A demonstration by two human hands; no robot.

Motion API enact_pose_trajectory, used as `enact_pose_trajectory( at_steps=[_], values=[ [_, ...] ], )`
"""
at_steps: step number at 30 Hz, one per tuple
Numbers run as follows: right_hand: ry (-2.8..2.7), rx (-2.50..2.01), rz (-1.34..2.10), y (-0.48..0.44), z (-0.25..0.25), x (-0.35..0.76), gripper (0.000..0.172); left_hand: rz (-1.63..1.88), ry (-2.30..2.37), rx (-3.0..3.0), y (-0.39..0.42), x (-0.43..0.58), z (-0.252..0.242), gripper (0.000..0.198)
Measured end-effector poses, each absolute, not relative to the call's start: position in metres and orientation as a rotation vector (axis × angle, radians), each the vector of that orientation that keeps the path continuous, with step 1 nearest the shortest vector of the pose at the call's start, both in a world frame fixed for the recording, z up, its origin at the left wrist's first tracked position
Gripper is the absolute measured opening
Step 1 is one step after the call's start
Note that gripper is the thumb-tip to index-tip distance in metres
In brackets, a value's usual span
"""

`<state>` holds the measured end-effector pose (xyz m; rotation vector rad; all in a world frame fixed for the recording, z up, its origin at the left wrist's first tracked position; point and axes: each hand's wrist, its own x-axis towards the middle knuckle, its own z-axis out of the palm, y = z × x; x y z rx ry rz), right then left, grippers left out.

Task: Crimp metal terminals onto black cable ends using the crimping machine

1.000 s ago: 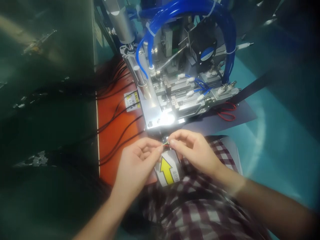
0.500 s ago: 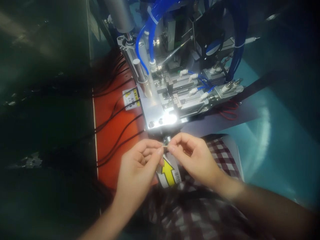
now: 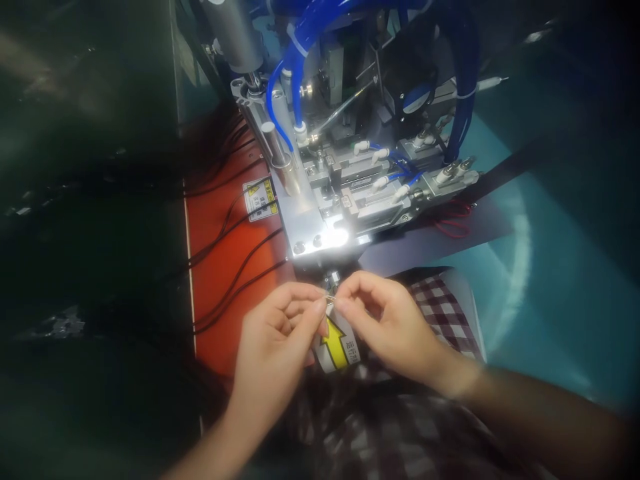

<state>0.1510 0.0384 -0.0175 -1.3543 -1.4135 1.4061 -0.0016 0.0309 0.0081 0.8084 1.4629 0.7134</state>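
Between my two hands is a tiny, thin, gold-coloured metal piece (image 3: pixel 331 300), too small to name. My left hand (image 3: pixel 280 330) pinches its left end between thumb and forefinger. On the other end, the thumb and forefinger of my right hand (image 3: pixel 387 320) are closed too. The fingertips hide most of the piece. Just beyond them stands the front of a metal machine (image 3: pixel 320 247), with a small shiny fitting (image 3: pixel 332 278) under its plate. Below the fingertips lies a label with a yellow arrow (image 3: pixel 334 343).
Black cables (image 3: pixel 240 287) run across an orange-red surface (image 3: pixel 215 233) on the left, beside a warning label (image 3: pixel 260 200). Blue air hoses (image 3: pixel 320 27) arch over the machine's cylinders. A red wire loop (image 3: pixel 455 227) lies at the right. Checked cloth (image 3: pixel 443 307) is below my right arm.
A little more of the gold-coloured piece shows between my fingertips, and it looks slightly tilted. My hands stay in nearly the same place. The view has shifted slightly.
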Motion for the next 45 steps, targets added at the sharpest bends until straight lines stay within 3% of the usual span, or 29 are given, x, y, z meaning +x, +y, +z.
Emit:
enact_pose_trajectory(
  at_steps=[13, 27, 34, 40, 45],
  values=[
    [-1.215, -1.367, 1.542, 0.044, -0.010, 0.151, 0.009, 0.714, 1.467, 0.835, 0.031, -0.003, 0.009, 0.029],
    [-1.030, -1.338, 1.583, 0.037, -0.009, 0.138, 0.014, 0.834, 1.299, 0.824, 0.022, -0.003, 0.004, 0.017],
    [-1.542, -1.232, 1.038, 0.028, -0.011, 0.137, 0.011, 0.922, 1.293, 0.812, 0.016, 0.001, 0.006, 0.015],
    [-1.351, -1.308, 1.413, 0.032, -0.006, 0.141, 0.012, 0.911, 1.291, 0.840, 0.019, -0.002, 0.006, 0.015],
    [-1.399, -1.354, 1.399, 0.032, -0.002, 0.144, 0.013, 0.888, 1.270, 0.771, 0.021, -0.002, 0.004, 0.016]
  ],
)
